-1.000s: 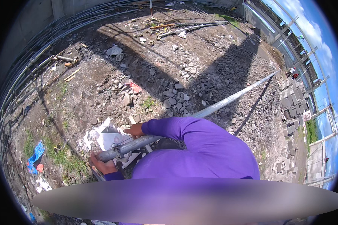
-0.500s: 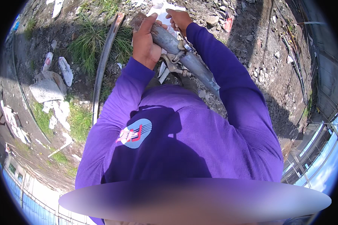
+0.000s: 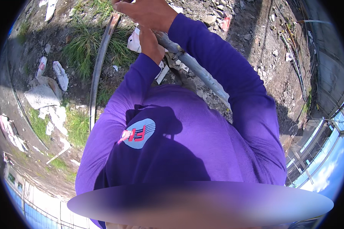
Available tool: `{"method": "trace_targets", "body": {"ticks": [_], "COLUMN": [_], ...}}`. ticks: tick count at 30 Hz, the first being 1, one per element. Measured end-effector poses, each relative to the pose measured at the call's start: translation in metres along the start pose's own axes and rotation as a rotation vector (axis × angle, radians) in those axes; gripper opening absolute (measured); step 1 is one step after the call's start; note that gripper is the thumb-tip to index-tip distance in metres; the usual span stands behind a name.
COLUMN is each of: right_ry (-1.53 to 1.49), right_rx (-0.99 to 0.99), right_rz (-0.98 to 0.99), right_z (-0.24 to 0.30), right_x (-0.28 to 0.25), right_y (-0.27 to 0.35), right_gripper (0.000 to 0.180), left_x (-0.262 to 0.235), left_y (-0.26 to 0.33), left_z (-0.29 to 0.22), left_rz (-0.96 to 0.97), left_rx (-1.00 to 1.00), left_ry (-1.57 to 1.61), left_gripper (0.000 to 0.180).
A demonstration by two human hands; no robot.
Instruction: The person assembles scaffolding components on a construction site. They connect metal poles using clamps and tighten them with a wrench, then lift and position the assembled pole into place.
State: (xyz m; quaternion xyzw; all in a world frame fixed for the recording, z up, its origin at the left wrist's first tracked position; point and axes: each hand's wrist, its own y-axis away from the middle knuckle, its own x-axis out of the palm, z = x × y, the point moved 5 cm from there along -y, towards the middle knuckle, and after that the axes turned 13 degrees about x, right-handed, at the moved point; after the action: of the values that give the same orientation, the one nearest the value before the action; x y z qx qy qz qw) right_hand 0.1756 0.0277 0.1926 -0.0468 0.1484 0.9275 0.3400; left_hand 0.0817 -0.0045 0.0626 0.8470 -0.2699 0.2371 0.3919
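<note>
A long grey metal pipe [image 3: 203, 73] slants in front of my body, its upper end behind my hands. Around its middle sits a metal clamp [image 3: 177, 52], partly covered by my right sleeve. My left hand [image 3: 151, 45] is at the pipe's upper part, closed against it; its fingertips are hidden behind my other hand. Crossing over the left one, my right hand [image 3: 151, 14] reaches to the upper left, near the frame's top edge. Its fingers are curled together, and what they hold is cut off or too small to make out.
A rusty metal channel bar [image 3: 100, 65] stands to the left beside grass tufts [image 3: 82, 47]. Farther left lie a whitish sack [image 3: 44, 95] and torn scraps. Rubble [image 3: 262, 61] covers the ground at right, with thin rods [image 3: 294, 57] beyond.
My right hand has swung left from beyond the pipe and now crosses over my left hand. The left hand has dropped slightly, and the pipe's upper end is now covered.
</note>
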Motion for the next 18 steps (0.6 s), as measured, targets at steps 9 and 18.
{"method": "trace_targets", "body": {"ticks": [9,18], "right_ry": [0.464,0.547], "right_rx": [-0.17,0.623], "right_rz": [-0.05,-0.575], "right_z": [0.041,-0.081], "right_x": [-0.07,-0.132], "right_y": [0.186,0.304], "right_gripper": [0.035,0.023], "left_x": [-0.006,0.016], "left_y": [-0.027,-0.021], "left_z": [0.035,0.026], "left_rz": [0.011,-0.038], "left_rx": [-0.115,-0.026], "left_ry": [-0.006,-0.075], "left_gripper": [0.061,0.064]}}
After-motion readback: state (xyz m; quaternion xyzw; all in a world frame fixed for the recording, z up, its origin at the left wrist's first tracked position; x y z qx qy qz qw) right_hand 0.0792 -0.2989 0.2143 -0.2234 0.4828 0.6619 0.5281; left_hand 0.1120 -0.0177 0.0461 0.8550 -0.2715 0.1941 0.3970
